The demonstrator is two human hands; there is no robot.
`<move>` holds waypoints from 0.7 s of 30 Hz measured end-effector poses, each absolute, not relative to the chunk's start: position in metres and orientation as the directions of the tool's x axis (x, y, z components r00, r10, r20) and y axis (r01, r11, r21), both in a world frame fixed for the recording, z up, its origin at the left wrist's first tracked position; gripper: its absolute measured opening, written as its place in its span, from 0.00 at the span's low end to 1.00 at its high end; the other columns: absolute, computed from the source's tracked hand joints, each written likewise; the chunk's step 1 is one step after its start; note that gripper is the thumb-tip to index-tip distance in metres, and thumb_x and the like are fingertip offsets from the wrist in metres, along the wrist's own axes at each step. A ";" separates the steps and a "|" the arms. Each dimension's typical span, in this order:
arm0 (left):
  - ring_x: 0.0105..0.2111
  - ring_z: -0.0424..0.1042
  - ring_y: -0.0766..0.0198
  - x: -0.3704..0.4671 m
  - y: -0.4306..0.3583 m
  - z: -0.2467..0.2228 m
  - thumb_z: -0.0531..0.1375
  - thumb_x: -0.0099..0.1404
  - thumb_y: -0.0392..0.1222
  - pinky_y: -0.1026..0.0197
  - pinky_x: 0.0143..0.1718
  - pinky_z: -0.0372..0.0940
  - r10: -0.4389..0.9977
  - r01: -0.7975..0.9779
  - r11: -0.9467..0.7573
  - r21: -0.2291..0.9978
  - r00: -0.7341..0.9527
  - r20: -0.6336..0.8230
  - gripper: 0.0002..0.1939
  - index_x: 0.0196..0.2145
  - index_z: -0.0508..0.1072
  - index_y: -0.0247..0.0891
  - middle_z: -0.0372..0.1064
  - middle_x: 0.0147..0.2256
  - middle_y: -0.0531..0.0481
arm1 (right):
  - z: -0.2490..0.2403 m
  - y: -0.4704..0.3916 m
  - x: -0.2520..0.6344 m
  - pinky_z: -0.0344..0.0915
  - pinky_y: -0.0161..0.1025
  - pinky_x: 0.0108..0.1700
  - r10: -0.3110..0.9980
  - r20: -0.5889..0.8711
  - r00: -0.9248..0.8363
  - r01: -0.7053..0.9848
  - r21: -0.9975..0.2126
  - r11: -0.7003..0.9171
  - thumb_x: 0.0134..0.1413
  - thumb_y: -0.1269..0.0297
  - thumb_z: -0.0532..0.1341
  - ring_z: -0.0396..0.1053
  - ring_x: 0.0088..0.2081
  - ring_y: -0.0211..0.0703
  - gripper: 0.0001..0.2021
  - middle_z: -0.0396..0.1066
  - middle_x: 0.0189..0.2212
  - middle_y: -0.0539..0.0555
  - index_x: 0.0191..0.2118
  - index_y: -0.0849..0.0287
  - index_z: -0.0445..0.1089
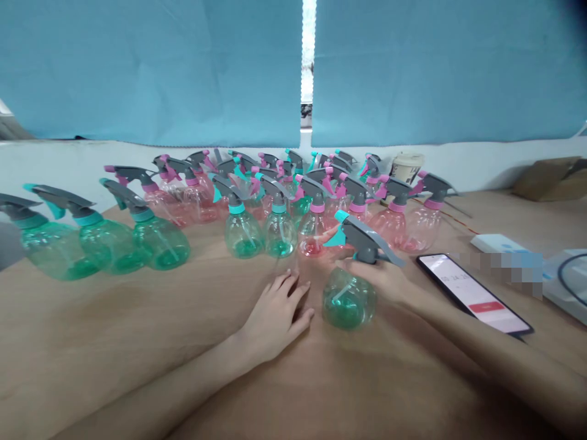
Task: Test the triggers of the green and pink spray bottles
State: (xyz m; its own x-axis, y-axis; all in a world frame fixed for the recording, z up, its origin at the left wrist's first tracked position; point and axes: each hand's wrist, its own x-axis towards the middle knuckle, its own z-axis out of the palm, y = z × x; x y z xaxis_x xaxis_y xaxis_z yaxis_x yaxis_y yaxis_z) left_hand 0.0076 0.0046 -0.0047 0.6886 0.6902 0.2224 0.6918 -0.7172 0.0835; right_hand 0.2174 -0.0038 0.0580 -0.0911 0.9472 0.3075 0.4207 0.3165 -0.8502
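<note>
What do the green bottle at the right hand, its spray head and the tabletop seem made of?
Green bottle: likely glossy plastic, see-through with bright highlights, though glass isn't excluded.
Spray head: probably moulded plastic, opaque, smooth grey and turquoise.
Tabletop: perhaps wood or laminate, mostly dull brown, with blur hiding any grain.

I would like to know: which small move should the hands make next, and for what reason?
Probably bring the left hand rightward to steady the front green spray bottle by its body: the right hand grips it near the neck, while the left lies close beside it, holding nothing.
</note>
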 end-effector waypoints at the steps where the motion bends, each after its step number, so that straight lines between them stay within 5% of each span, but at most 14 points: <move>1: 0.56 0.51 0.52 0.008 0.004 -0.005 0.50 0.66 0.48 0.50 0.53 0.52 0.690 0.691 -0.718 0.083 0.689 0.223 0.22 0.54 0.61 0.34 0.55 0.56 0.40 | 0.058 -0.004 0.217 0.57 0.35 0.23 0.947 0.307 -0.091 0.421 -0.850 0.316 0.45 0.61 0.57 0.58 0.21 0.35 0.07 0.60 0.18 0.47 0.22 0.56 0.64; 16: 0.56 0.52 0.52 0.007 0.005 -0.006 0.49 0.66 0.49 0.49 0.52 0.53 0.684 0.685 -0.722 0.096 0.687 0.245 0.22 0.54 0.60 0.35 0.55 0.56 0.41 | 0.055 -0.002 0.216 0.57 0.37 0.25 0.951 0.296 -0.093 0.380 -0.872 0.308 0.45 0.60 0.58 0.58 0.21 0.37 0.07 0.60 0.18 0.46 0.33 0.53 0.67; 21: 0.56 0.51 0.52 0.007 0.005 -0.007 0.50 0.66 0.48 0.50 0.53 0.52 0.686 0.687 -0.721 0.091 0.689 0.236 0.22 0.54 0.61 0.35 0.55 0.56 0.40 | 0.056 -0.003 0.217 0.57 0.36 0.25 0.964 0.257 -0.071 0.386 -0.884 0.265 0.45 0.61 0.59 0.58 0.21 0.36 0.04 0.60 0.19 0.45 0.29 0.54 0.64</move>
State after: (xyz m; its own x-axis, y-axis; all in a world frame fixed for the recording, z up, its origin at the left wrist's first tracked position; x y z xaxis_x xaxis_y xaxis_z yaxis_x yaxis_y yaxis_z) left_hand 0.0067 0.0045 -0.0067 0.6885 0.6857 0.2362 0.6868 -0.7211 0.0914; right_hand 0.2168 -0.0028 0.0563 -0.0714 0.9637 0.2573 0.3865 0.2645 -0.8836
